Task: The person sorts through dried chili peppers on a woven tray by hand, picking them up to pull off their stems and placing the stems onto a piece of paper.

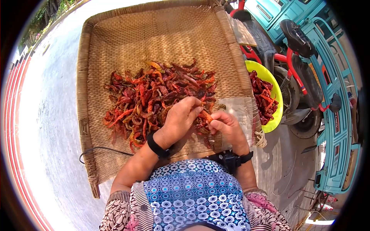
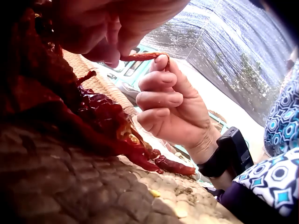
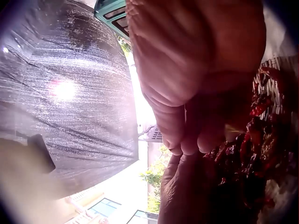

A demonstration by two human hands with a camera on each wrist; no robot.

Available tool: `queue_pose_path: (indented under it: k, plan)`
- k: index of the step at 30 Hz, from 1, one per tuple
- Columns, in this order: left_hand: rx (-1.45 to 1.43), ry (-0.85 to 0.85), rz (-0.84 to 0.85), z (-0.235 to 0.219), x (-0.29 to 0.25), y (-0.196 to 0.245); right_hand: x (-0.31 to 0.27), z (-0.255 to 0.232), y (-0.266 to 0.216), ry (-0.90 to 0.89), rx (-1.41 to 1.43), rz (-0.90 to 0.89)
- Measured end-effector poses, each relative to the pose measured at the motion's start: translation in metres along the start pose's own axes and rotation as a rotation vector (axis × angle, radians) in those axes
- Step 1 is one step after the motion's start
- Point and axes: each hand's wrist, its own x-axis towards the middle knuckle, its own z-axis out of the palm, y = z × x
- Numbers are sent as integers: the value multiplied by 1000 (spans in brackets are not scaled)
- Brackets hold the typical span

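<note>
A single orange-red dried pepper (image 1: 206, 116) is stretched between both hands above a woven tray (image 1: 154, 34). The left hand (image 1: 180, 118) pinches one end of it between thumb and fingers. At the other end, the right hand (image 1: 228, 128) pinches with thumb and forefinger, its remaining fingers curled, as the left wrist view shows on the pepper (image 2: 142, 57) and right hand (image 2: 170, 105). Beneath and left of the hands lies a heap of dried red peppers (image 1: 154, 90). In the right wrist view the right hand (image 3: 196, 65) fills the middle and hides the pepper.
A yellow-green basin (image 1: 278, 101) holding dark red peppers stands right of the tray. Beyond it are a red-framed bike (image 1: 295, 73) and a teal vehicle (image 1: 334, 154). A light cloth patch (image 1: 235, 106) lies at the tray's right side. A black cable (image 1: 108, 148) crosses the tray's lower left edge.
</note>
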Motion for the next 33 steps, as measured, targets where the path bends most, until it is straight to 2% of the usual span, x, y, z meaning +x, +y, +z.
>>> queue_pose_path:
  k: [2,4,5,9,12,13,16,21,25,31,33]
  plan:
    - [23,-17,64,-1,1,-9,0,-4,2,81,61,6]
    - [102,-56,53,-5,0,-8,3,-9,0,189,72,-9]
    - [140,-77,50,-6,0,-7,4,-14,3,299,36,-7]
    - [381,-192,-21,-2,-7,0,1,-40,-9,507,170,-126]
    - [464,-178,-14,0,-8,1,3,-52,-18,660,505,-265]
    - [468,-181,-1,0,-8,-1,3,-55,-17,653,513,-253]
    - [475,-187,31,1,-7,-9,1,-50,-7,544,296,-108]
    - [417,-193,-40,-2,-6,2,5,-22,2,250,-220,86]
    - [262,-85,-48,-4,-6,6,4,-6,-6,151,-455,45]
    - [248,-39,-7,-3,-6,1,2,1,-8,150,-408,83]
    - [246,-44,-9,-3,-6,1,4,-1,-3,124,-403,42]
